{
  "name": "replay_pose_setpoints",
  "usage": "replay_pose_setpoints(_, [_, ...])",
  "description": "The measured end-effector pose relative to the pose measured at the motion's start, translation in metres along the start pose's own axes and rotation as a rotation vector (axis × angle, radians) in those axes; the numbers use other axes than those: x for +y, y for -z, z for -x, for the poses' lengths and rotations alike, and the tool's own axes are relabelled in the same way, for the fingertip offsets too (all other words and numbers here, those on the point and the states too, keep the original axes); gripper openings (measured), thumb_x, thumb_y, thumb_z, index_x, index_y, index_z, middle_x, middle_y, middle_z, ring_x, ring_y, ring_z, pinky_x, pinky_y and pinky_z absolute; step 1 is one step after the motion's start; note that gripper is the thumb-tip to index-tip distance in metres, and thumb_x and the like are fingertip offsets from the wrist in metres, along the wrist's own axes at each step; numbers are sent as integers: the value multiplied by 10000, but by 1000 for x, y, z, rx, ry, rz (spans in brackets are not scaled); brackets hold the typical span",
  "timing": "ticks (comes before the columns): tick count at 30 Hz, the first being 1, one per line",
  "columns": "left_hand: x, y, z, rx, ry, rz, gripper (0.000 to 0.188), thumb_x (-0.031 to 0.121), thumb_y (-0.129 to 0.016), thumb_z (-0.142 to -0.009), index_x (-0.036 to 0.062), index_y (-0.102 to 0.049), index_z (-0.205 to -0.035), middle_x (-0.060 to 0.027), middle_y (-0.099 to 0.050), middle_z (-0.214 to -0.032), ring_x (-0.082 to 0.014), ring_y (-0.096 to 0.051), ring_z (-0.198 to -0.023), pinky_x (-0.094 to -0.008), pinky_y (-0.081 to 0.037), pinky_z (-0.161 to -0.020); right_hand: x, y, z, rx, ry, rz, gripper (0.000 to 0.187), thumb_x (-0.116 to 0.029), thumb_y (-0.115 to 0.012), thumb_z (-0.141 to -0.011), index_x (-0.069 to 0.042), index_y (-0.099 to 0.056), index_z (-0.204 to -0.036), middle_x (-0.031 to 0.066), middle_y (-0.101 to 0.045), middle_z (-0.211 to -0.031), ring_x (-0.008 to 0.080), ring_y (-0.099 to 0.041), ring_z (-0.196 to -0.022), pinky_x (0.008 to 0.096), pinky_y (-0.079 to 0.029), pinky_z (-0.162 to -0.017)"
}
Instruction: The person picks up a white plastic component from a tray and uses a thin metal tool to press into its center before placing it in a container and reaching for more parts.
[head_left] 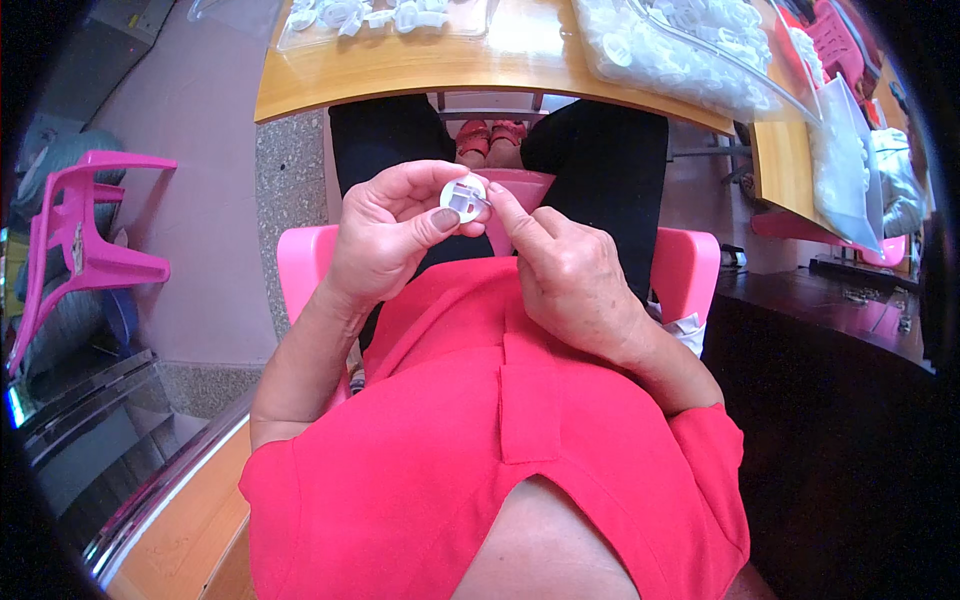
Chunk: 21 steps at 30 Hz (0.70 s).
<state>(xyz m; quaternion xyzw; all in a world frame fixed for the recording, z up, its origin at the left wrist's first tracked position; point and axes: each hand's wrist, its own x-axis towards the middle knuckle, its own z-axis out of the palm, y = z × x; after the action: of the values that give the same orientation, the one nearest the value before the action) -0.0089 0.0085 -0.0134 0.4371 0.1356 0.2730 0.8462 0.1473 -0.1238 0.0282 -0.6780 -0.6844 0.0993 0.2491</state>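
Observation:
My left hand [395, 222] pinches a small round white plastic part [464, 198] between thumb and fingers, above my lap. Cut-out openings show in the middle of the part. My right hand [568, 258] meets the part's right edge, its index finger stretched along it and the other fingers curled in. A thin greyish bit shows at that fingertip, too small to name; what the curled fingers hold is hidden.
Ahead is a wooden table [400, 86], with a clear tray [470, 30] of white plastic parts and a large clear container [730, 75] heaped with more. A pink plastic chair [90, 250] stands at left. A dark surface [800, 310] lies at right.

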Motion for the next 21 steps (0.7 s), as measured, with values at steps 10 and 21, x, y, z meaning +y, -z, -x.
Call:
replay_pose_setpoints(10, [-4, 0, 3, -19, -28, -106, 326, -5, -657, -849, -28, -592, -1168, -147, -668, -1054, -206, -664, -907, -323, -558, -835, 0, 0, 1, -52, 72, 191, 511, -18, -564, -785, 41, -500, -1289, 126, -563, -724, 243, -620, -617, 357, -504, -506])
replay_pose_setpoints(21, [-6, -5, 5, -4, 8, -285, 268, -68, -636, -846, -40, -631, -1113, -122, -664, -1021, -174, -654, -910, -294, -558, -826, -6, 22, -7, -312, 43, 319, 463, -57, -589, -807, 40, -520, -1255, 129, -608, -742, 249, -641, -637, 354, -500, -520])
